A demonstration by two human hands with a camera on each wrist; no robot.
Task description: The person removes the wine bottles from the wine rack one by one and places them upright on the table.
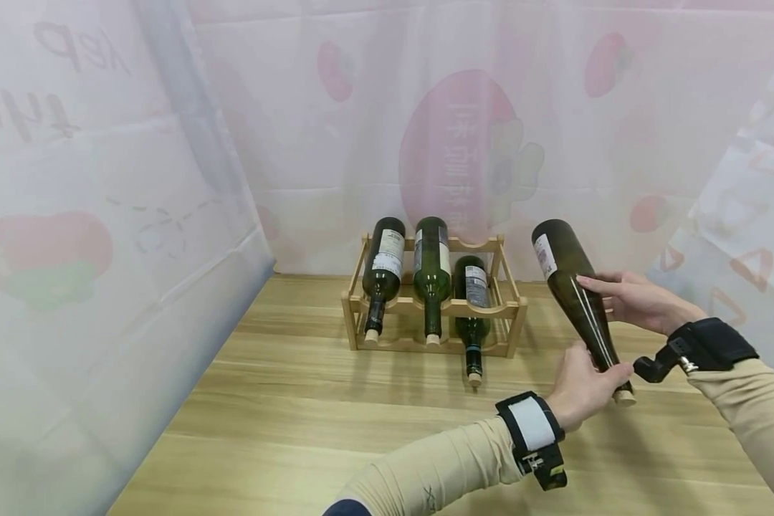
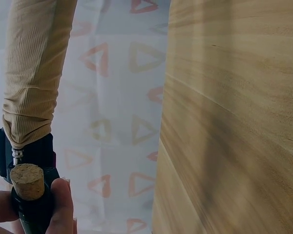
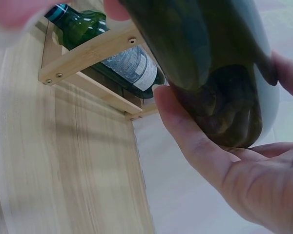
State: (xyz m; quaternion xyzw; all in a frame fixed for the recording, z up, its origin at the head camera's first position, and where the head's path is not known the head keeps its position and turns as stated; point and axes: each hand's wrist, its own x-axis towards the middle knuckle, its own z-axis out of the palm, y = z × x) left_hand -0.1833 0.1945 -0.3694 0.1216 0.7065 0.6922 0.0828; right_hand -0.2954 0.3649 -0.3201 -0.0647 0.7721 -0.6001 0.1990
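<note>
A dark green wine bottle (image 1: 570, 265) is held tilted above the table, right of the rack, its corked neck pointing down toward me. My left hand (image 1: 583, 387) grips the neck just behind the cork (image 2: 28, 181). Around the bottle's body my right hand (image 1: 638, 299) curls, its thumb on top; the right wrist view shows fingers on both sides of the glass. Beside it stands a wooden wine rack (image 1: 519, 309). Two bottles, a left one (image 1: 384, 261) and a middle one (image 1: 433, 265), lie on its upper tier; a third bottle (image 1: 472, 297) lies lower at the right.
The rack stands near the back edge of the wooden table (image 1: 284, 408). Printed white curtains (image 1: 335, 158) hang behind and on both sides. The lower right bottle's neck sticks out past the rack's front.
</note>
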